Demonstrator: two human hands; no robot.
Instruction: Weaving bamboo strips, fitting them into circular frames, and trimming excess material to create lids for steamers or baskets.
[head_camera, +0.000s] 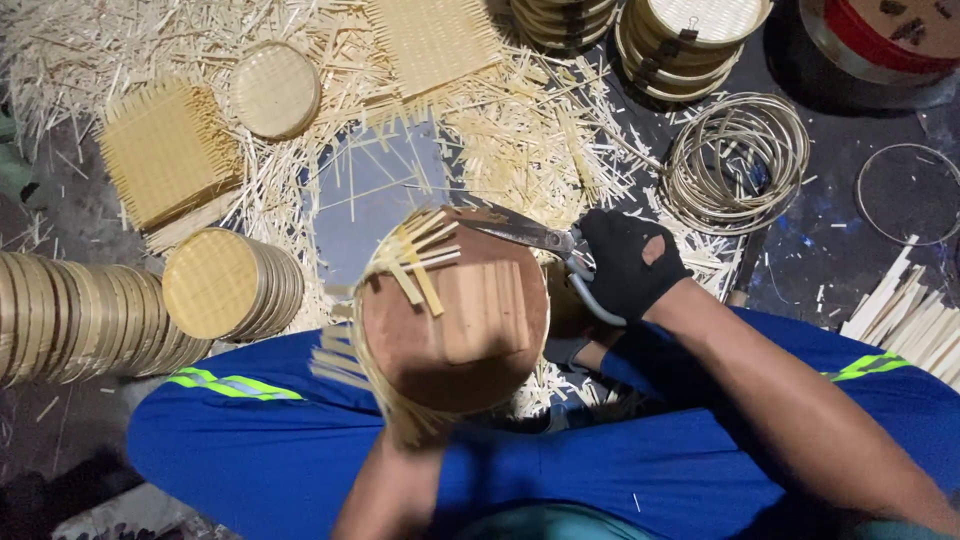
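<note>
A bamboo-craft workshop floor: strewn bamboo offcuts (520, 130), stacked woven discs (225, 285), coiled rings (735, 160).

Gloved right hand (625, 265) clenched, forearm angled inward; left hand hidden, forearm raised.

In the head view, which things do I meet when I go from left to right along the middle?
Row of round woven lids → round wooden block → scissors → gloved right hand → coil of thin rings → flat bamboo sticks.

The round board (455, 330) rests on the person's lap with the shears (530, 235) at its far right edge, the row of discs (130, 305) to its left, the wire hoops (735, 160) beyond its right, and 1 woven mat (165, 150) far left.
</note>
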